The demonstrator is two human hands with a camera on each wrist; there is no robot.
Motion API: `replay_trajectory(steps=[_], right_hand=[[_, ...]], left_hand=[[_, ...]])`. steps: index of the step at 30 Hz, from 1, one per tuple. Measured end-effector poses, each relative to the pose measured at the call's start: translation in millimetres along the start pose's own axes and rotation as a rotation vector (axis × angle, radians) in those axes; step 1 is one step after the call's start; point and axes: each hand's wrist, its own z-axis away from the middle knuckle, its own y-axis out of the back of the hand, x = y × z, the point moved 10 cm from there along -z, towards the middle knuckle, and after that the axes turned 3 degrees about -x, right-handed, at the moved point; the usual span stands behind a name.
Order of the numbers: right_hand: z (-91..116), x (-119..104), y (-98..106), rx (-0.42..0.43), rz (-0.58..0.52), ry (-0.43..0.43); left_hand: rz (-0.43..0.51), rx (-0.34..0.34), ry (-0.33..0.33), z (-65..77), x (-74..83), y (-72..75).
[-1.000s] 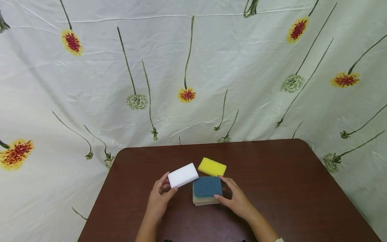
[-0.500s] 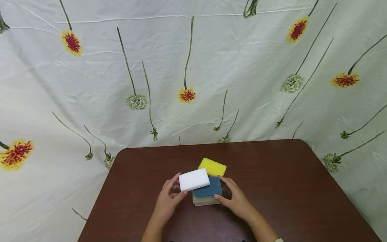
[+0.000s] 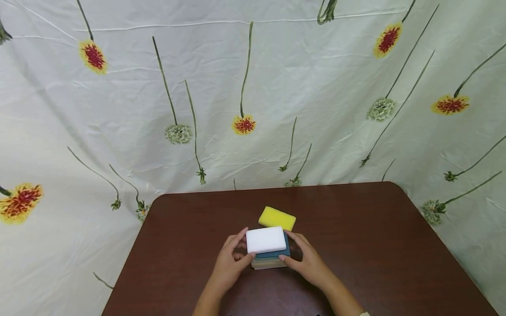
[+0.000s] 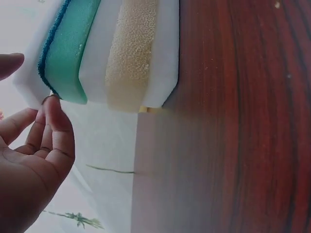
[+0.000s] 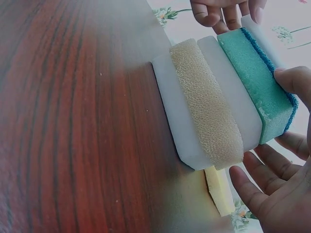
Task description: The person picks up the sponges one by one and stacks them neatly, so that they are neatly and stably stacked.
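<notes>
My left hand (image 3: 229,267) pinches a white sponge (image 3: 265,239) by its left end, thumb at the near edge and fingers at the far one. This sponge lies right over the blue scouring face of a green sponge (image 4: 72,48), covering most of it in the head view. Beneath the green one are stacked a white sponge (image 5: 231,92), a beige porous sponge (image 5: 206,102) and, lowest on the table, another white sponge (image 5: 177,111). From the right, my right hand (image 3: 310,262) holds the stack at the green sponge, thumb near, fingers along the far side.
Just behind the stack, a yellow sponge (image 3: 276,218) lies flat on the dark brown table (image 3: 356,228). A white cloth (image 3: 316,87) with printed flowers hangs beyond the table's far edge.
My left hand has carried the white sponge rightward and slightly toward me, from beside the stack to over its top, turning it straighter. The right hand stays put.
</notes>
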Motion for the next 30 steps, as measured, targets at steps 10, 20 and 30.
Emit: replay_trajectory(steps=[10, 20, 30], right_hand=[[0.1, 1.0, 0.1, 0.0, -0.021, -0.023], [-0.6, 1.4, 1.2, 0.007, -0.024, -0.012], [-1.3, 0.7, 0.7, 0.01, 0.002, 0.004]], left_hand=[[-0.066, -0.022, -0.011, -2.2, 5.3, -5.1], [-0.051, -0.035, -0.004, -3.7, 7.9, -7.5], [-0.093, -0.058, 0.01, -5.6, 3.1, -10.8]])
